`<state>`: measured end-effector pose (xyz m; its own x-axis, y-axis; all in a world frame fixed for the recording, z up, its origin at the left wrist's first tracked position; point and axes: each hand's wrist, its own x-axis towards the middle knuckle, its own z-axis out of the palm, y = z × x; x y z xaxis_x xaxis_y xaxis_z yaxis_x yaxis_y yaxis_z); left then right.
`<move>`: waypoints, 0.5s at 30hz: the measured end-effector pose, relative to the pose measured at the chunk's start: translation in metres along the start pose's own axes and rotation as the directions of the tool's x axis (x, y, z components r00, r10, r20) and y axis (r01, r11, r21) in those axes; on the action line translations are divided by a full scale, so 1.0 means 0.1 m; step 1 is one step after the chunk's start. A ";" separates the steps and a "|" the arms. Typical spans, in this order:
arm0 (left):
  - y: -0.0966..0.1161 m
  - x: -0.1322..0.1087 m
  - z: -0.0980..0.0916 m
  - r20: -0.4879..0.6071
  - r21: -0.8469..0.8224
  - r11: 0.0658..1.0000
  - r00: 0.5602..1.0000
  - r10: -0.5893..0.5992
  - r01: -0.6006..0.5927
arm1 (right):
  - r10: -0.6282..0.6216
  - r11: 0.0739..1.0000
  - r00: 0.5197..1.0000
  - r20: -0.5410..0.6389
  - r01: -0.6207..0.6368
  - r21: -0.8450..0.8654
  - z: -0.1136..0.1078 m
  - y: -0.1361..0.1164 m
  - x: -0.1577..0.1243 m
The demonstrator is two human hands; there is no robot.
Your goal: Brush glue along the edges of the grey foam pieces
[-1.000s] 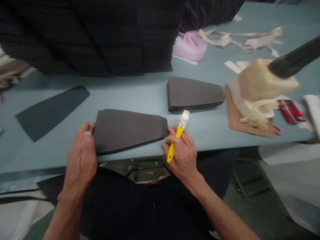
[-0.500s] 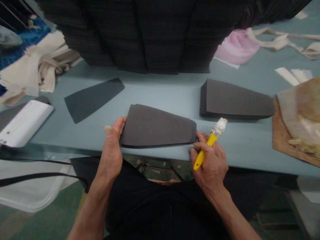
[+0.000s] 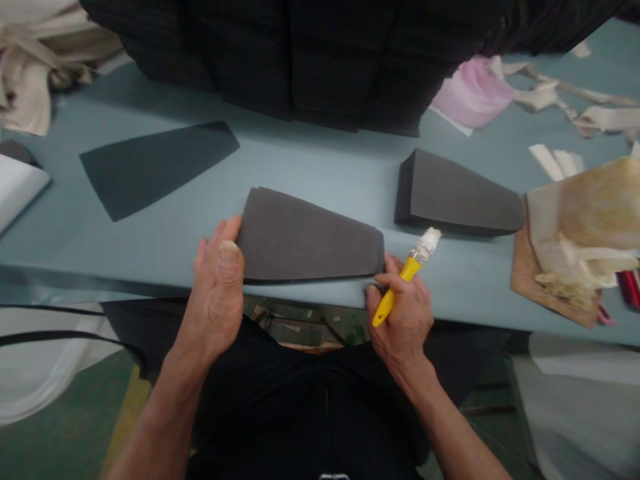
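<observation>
A small stack of dark grey tapered sheets [image 3: 310, 239] lies near the front edge of the table. My left hand [image 3: 217, 287] is open, its fingers against the stack's wide left end and its thumb raised. At the narrow right end, my right hand [image 3: 403, 310] touches the stack with its fingertips while gripping a yellow-handled brush [image 3: 406, 270]; the bristles are coated white and point up and right. A thicker stack of similar sheets [image 3: 460, 193] sits to the right. One dark sheet [image 3: 160, 167] lies flat at the left.
Tall black stacks [image 3: 325, 60] stand along the back. Pink cloth [image 3: 475, 93] and pale strips lie at the back right. A stained container [image 3: 585, 213] rests on a brown board [image 3: 530, 267] at the right. Beige cloth [image 3: 30, 80] and a white object [image 3: 17, 190] are at the left.
The sheets between my hands now line up more evenly at the narrow end, where a darker strip stuck out before. The camera view has shifted, and my right hand still holds the brush.
</observation>
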<state>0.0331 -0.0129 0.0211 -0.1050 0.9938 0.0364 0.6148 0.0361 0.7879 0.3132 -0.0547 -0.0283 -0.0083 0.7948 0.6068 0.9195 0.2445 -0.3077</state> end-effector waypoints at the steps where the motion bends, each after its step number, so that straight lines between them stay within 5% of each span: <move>1: 0.03 0.01 0.00 0.000 -0.025 0.999 0.999 -0.038 0.038 | 0.005 1.000 1.000 -0.005 -0.005 0.007 0.01 -0.01 0.00; 15: 0.13 0.11 0.03 -0.060 0.142 0.989 0.998 -0.024 0.032 | 0.017 0.999 1.000 0.019 -0.018 0.042 -0.03 -0.13 0.09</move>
<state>0.0421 -0.0007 0.0296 -0.1663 0.9846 0.0540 0.7155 0.0828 0.6937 0.3019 -0.0521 -0.0164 -0.0002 0.8093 0.5874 0.9023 0.2534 -0.3489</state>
